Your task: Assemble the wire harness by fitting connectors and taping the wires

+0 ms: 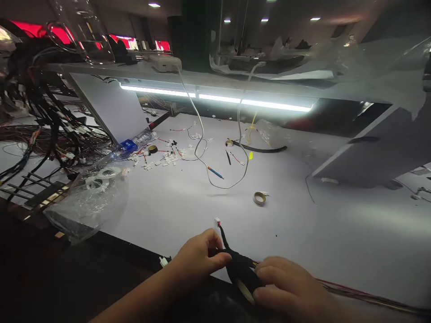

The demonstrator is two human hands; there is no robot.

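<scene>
Near the front edge of the table, my left hand (205,255) is closed, thumb and fingers pinching a black-taped wire harness (225,240). One branch of the harness points away from me and ends in a small white connector (217,221) with red inside. My right hand (286,282) is closed on a roll of black tape (240,269), whose pale inner ring shows underneath. The roll lies against the harness, close to my left thumb. Loose red and dark wires (357,294) run out to the right from beneath my right hand. Another white connector (164,261) shows beside my left wrist.
On the white table (188,202) lie a tape roll (259,198), a blue pen (215,172) and several white connectors (168,158). A white cable (220,187) loops down from the shelf. A plastic bag (90,206), a bottle (129,146) and bundled wires (40,98) are at left.
</scene>
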